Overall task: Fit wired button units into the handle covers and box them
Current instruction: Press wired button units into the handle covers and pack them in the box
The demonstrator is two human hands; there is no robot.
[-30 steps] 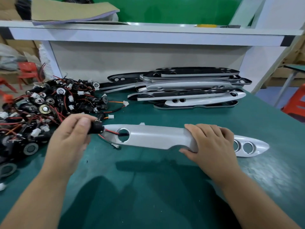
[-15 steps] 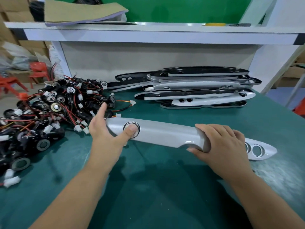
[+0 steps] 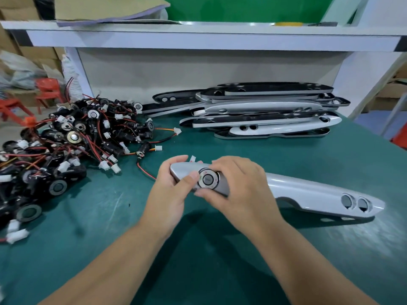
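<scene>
My left hand [image 3: 174,191] and right hand [image 3: 241,190] grip the handle cover [image 3: 308,192] beside its button unit [image 3: 208,179] (the right partly hides it). A heap of wired units [image 3: 66,139] lies left, spare covers [image 3: 264,111] behind.

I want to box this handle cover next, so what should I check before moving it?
1. Button sits in the cover's round hole: ok.
2. Button pressed fully home: cannot tell.
3. Left hand and right hand both grip the cover: ok.
4. Plug tucked inside: not ok, it sticks out behind the cover.
5. Box in view: not ok, none seen.
</scene>
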